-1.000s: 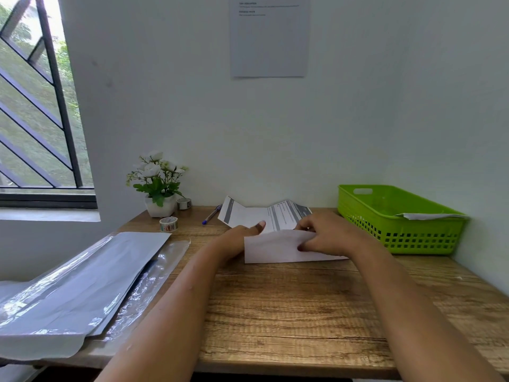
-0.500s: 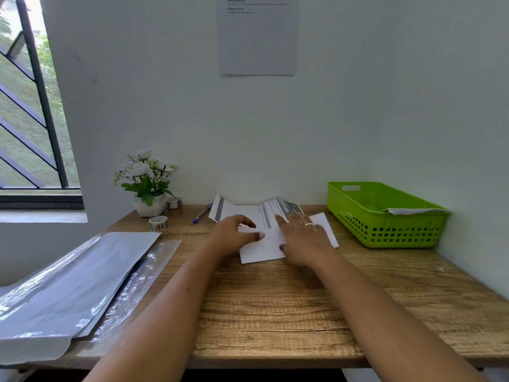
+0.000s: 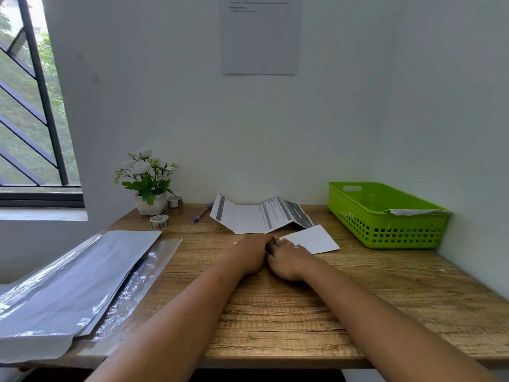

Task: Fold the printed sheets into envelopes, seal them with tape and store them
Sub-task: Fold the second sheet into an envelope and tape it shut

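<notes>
A folded white sheet (image 3: 314, 238) lies on the wooden desk (image 3: 275, 307), tilted, its right part showing beyond my hands. My left hand (image 3: 249, 253) and my right hand (image 3: 286, 259) rest side by side on its left part, fingers curled and pressing down, knuckles touching. Behind them a printed sheet (image 3: 256, 216) with creases lies partly unfolded near the wall. A roll of patterned tape (image 3: 159, 222) stands at the back left, a second roll (image 3: 175, 201) beside the flower pot. The green basket (image 3: 385, 230) at the right holds a white paper (image 3: 416, 211).
A white pot of flowers (image 3: 147, 186) stands at the back left, a blue pen (image 3: 203, 212) next to the printed sheet. Clear plastic sleeves with grey sheets (image 3: 68, 285) cover the desk's left side. A paper (image 3: 260, 34) hangs on the wall; a window is at the left.
The white sheet has gone from held up at its edge to lying flat. Both hands have drawn together over its left part and curled, pressing it down.
</notes>
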`<state>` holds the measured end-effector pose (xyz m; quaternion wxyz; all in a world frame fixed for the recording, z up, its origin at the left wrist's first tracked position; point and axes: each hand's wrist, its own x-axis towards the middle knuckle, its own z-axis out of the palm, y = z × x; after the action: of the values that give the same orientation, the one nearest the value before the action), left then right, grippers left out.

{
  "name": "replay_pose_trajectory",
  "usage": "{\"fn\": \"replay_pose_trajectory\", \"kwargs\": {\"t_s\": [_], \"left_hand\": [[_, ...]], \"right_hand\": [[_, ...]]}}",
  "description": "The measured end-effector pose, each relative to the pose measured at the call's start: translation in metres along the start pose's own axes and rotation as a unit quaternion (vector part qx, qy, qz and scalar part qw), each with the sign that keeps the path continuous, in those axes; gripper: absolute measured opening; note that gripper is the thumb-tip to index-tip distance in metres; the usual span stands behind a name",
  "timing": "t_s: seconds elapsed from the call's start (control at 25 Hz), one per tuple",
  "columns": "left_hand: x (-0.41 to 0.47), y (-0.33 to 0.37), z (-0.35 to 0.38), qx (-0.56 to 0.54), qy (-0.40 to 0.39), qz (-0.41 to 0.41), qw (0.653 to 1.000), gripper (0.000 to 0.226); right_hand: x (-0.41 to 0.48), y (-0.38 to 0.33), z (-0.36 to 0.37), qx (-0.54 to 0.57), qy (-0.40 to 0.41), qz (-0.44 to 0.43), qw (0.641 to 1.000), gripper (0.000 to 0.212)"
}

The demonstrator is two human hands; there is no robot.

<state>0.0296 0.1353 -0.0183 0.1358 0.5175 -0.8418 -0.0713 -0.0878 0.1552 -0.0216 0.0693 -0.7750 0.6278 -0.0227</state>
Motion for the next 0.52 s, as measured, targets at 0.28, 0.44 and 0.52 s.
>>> {"fn": "replay_pose_trajectory", "kwargs": {"t_s": [0.28, 0.44, 0.52], "left_hand": [[-0.009, -0.009, -0.008, -0.026, -0.078, -0.011, 0.997, 0.060], [-0.019, -0.005, -0.007, -0.003, -0.079, -0.035, 0.996, 0.057], [-0.026, -0.001, -0.005, 0.013, -0.075, -0.023, 0.997, 0.061]], "right_hand": [[-0.001, 0.070, -0.010, -0.023, -0.019, 0.135, 0.990, 0.056], [-0.024, 0.090, -0.016, -0.015, -0.006, 0.197, 0.980, 0.054], [-0.034, 0.076, -0.013, -0.064, 0.040, 0.197, 0.978, 0.052]]}}
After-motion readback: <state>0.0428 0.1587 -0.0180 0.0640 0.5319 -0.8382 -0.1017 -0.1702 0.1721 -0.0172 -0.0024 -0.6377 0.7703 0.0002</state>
